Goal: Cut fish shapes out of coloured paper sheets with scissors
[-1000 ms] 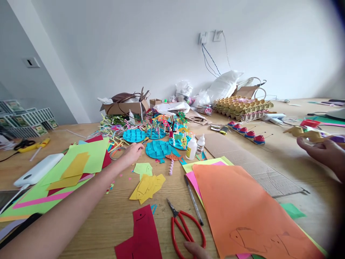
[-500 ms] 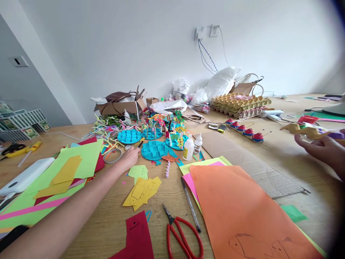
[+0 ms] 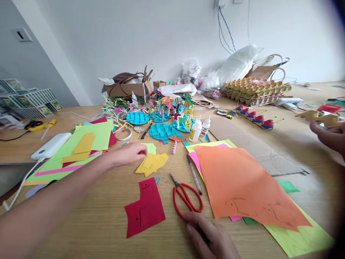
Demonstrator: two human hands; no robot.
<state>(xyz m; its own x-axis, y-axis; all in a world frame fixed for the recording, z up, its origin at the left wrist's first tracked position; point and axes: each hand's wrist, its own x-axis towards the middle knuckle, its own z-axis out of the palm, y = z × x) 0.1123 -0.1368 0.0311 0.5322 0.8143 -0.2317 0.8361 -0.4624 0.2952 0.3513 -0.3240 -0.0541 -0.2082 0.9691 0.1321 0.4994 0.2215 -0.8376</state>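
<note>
My left hand (image 3: 136,153) is closed, fingers curled down at the left edge of a light green paper piece (image 3: 151,148); its fingertips are hidden. Yellow paper pieces (image 3: 152,163) with drawn fish lie just below it, and a black pen (image 3: 146,131) rests beyond it. At the bottom, my right hand (image 3: 205,230) has its fingers closed at the handle of the red-handled scissors (image 3: 188,197), which lie on the wooden table. Dark red paper (image 3: 145,208) with drawn marks is left of them. Orange paper (image 3: 242,183) with drawn fish lies to the right.
Blue discs (image 3: 163,132) with paper decorations and white glue bottles (image 3: 195,130) stand in the middle. At the right, another person's hand (image 3: 329,136) holds an egg-carton piece (image 3: 320,117). A clear pen (image 3: 194,174) lies beside the scissors; coloured papers (image 3: 63,151) are at the left.
My left hand has let go of the black pen and moved nearer, down to the light green paper. My right hand has come into view at the scissors. The camera view has tilted down.
</note>
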